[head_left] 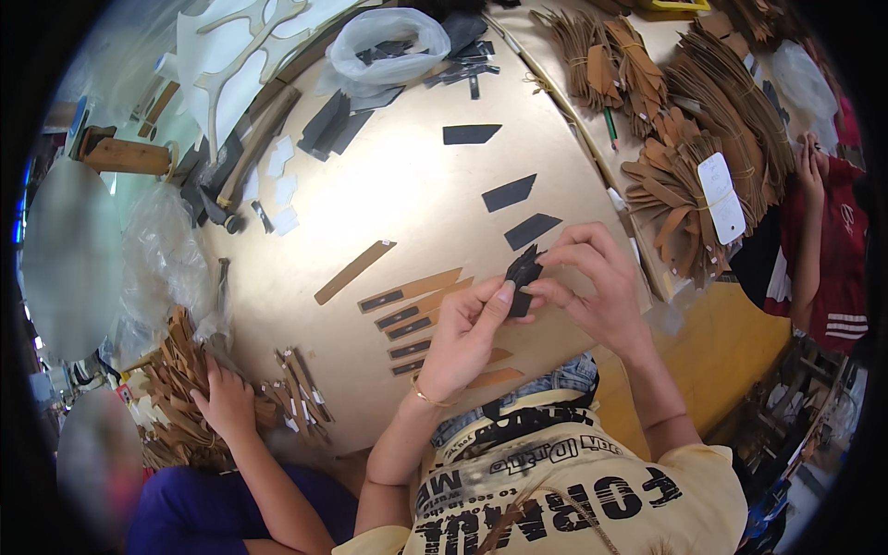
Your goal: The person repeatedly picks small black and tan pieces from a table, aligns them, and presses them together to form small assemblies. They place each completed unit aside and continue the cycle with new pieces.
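Observation:
Above the near edge of the table, my left hand (467, 335) grips a small stack of black cut pieces (524, 289), with its thumb pressed on top. My right hand (597, 287) is at the stack's right side, its thumb and fingertips closing on the edge of the pieces. Beside my left hand lies a row of several brown strips (433, 285), most with a black patch on one end. Beyond my hands, single black slanted pieces (510, 192) lie flat on the table. One brown strip (355, 272) rests apart, farther left.
A plastic bag (388, 46) of black pieces stands at the back. Tied bundles of brown pieces (689, 176) fill the right side. At left, another person's hand (227, 400) touches a heap of brown strips (176, 407). A hammer (236, 208) lies at the far left.

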The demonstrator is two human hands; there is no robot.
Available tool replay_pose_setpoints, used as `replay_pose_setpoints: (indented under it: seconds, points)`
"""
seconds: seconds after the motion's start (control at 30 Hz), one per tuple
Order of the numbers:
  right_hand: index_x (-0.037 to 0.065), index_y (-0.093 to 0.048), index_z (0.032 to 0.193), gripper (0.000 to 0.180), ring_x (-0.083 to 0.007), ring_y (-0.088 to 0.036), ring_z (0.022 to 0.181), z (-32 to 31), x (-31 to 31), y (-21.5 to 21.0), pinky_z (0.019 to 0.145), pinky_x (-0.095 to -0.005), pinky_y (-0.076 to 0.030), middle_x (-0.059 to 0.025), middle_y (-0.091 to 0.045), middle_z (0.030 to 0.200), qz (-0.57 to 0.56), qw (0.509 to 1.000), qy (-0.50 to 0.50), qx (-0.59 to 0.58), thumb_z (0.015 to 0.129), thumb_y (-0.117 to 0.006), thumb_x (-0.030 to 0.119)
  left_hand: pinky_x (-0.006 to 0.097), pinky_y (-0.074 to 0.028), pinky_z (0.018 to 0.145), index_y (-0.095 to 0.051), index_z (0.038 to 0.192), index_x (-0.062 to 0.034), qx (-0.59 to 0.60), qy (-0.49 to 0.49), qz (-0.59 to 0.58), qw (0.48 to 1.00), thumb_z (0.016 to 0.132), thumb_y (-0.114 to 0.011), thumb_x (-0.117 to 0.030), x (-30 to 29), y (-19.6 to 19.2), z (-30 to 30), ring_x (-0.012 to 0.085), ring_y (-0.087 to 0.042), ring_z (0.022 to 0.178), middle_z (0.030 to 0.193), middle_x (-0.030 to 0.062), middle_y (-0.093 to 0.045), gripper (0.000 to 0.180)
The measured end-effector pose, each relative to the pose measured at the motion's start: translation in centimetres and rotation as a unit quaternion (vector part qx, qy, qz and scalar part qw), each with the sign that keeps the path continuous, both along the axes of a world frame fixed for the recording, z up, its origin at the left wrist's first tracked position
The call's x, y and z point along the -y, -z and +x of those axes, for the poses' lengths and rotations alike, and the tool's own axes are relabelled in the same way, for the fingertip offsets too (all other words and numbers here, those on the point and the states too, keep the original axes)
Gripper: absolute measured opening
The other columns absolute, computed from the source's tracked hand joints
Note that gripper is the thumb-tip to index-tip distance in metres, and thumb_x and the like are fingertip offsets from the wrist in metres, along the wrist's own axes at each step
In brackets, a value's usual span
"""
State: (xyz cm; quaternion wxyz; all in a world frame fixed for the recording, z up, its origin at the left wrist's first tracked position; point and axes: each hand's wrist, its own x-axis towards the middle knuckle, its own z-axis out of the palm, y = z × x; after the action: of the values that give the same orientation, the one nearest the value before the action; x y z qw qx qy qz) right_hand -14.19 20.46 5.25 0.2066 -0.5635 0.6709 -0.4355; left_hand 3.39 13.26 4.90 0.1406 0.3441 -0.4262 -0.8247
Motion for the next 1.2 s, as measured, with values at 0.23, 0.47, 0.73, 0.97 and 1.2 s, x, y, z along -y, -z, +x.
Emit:
replay_pose_setpoints:
  seconds: [0.23,0.47,0.73,0.97,1.2]
  points:
    - [0.008,-0.066,0.088,0.027,-0.0242,-0.061,0.084,-0.1,-1.3,1.4,0.068,-0.0342,-0.052,-0.0079,-0.06,0.096,-0.057,0.99,0.003,-0.131,0.069,-0.085,0.005,0.027,-0.055,0.085,-0.066,0.115,0.0026,-0.028,-0.007,0.012,1.0,0.107,-0.045,-0.026,-1.3,1.8,0.2,0.0115,-0.066,0.095,0.102,0.0057,-0.071,0.036]
    - [0.0,-0.067,0.096,0.028,-0.0281,-0.06,0.082,-0.7,-2.2,2.5,0.069,-0.0363,-0.049,-0.0108,-0.06,0.089,-0.162,0.973,-0.046,-0.161,0.073,-0.078,-0.011,0.025,-0.057,0.077,-0.068,0.106,-0.001,-0.128,-0.031,0.094,0.987,0.107,-0.046,-0.027,-1.9,2.9,-0.5,0.0089,-0.067,0.091,0.098,0.0038,-0.071,0.034]
    - [0.008,-0.073,0.111,0.04,-0.029,-0.06,0.09,-1.2,-1.8,2.2,0.074,-0.039,-0.049,-0.0111,-0.061,0.097,-0.124,0.956,-0.116,-0.241,0.076,-0.075,-0.009,0.024,-0.056,0.073,-0.07,0.102,-0.0012,-0.121,-0.024,0.06,0.99,0.106,-0.046,-0.025,-1.7,2.9,0.6,0.0092,-0.068,0.081,0.093,0.0033,-0.073,0.034]
    - [0.008,-0.074,0.108,0.036,-0.0314,-0.059,0.095,-1.3,-2.5,2.2,0.08,-0.0413,-0.05,-0.0113,-0.06,0.109,-0.163,0.943,-0.102,-0.272,0.076,-0.076,-0.008,0.024,-0.058,0.071,-0.069,0.105,0.0008,-0.149,-0.031,0.113,0.982,0.106,-0.047,-0.024,-1.5,2.4,1.1,0.0118,-0.07,0.083,0.094,0.0066,-0.073,0.033]
    - [0.003,-0.061,0.108,0.025,-0.0334,-0.059,0.095,-3.1,-3.7,3.6,0.083,-0.0432,-0.05,-0.0133,-0.06,0.107,-0.189,0.945,-0.095,-0.25,0.086,-0.069,-0.005,0.025,-0.06,0.07,-0.065,0.108,0.0023,-0.166,-0.062,0.175,0.968,0.107,-0.045,-0.024,-1.5,2.5,0.8,0.0141,-0.072,0.085,0.094,0.0072,-0.07,0.033]
